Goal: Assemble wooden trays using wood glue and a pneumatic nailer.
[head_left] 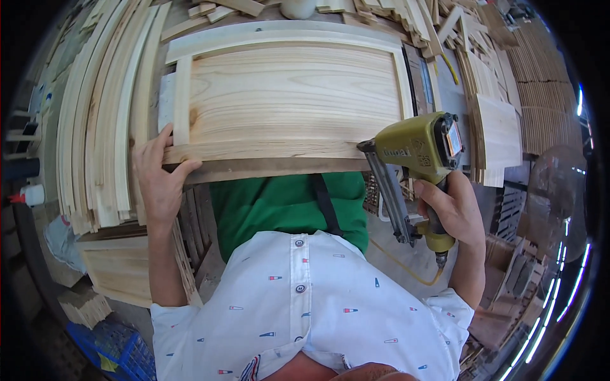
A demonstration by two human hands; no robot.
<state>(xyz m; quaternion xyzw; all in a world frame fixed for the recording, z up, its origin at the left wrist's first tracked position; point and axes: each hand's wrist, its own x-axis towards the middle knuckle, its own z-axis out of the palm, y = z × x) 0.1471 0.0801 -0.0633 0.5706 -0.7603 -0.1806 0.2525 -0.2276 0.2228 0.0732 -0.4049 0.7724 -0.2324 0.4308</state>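
A pale wooden framed panel (292, 95) lies flat on the bench in front of me, its near rail along the bench's front edge. My left hand (160, 178) grips the panel's near left corner, thumb on the near rail and fingers along the left end. Wrapped round the handle of an olive-yellow pneumatic nail gun (413, 147), my right hand (454, 206) holds it over the panel's near right part. The gun's nose is at the near rail; whether it touches the wood I cannot tell. Its long magazine slants down toward me.
Long wooden strips (105, 108) lie stacked at the left. Loose offcuts (394, 13) and a white container (297, 7) sit at the back. More boards (495, 127) and stacked cardboard (546, 82) stand at the right. A yellow air hose (406, 270) trails below the gun. A blue crate (117, 349) is at lower left.
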